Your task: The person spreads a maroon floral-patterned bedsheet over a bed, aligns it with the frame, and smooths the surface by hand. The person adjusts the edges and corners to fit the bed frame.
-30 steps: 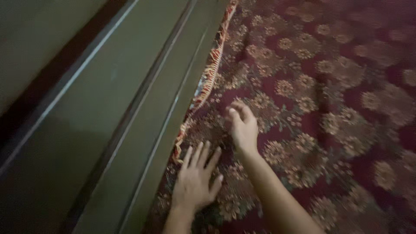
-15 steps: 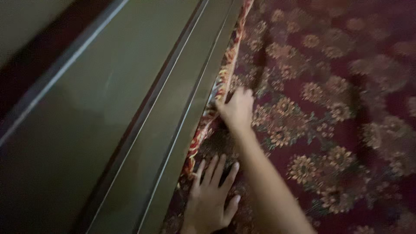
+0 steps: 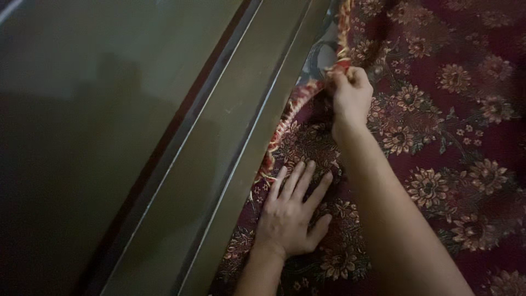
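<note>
Since half a second ago, your right hand (image 3: 350, 96) has been travelling farther along the border of the dark red carpet with its tan flower pattern (image 3: 438, 142), and it is now pinching the red and yellow fringed edge (image 3: 298, 107) and lifting it clear of the floor. Your fingers are closing tightly around that edge, so the fringe is arching upward and a pale patch of the underside or the floor beneath (image 3: 323, 55) is showing just beyond your knuckles. Your left hand (image 3: 293, 214) is lying flat with fingers spread, gripping nothing, pressing on the carpet just beside the olive-green metal panel with raised rails (image 3: 181, 142). That panel is running diagonally along the carpet's border, touching or nearly touching the fringe. With the edge raised, the carpet is coming away from the panel at that spot while your left palm is pinning the part nearer you.
</note>
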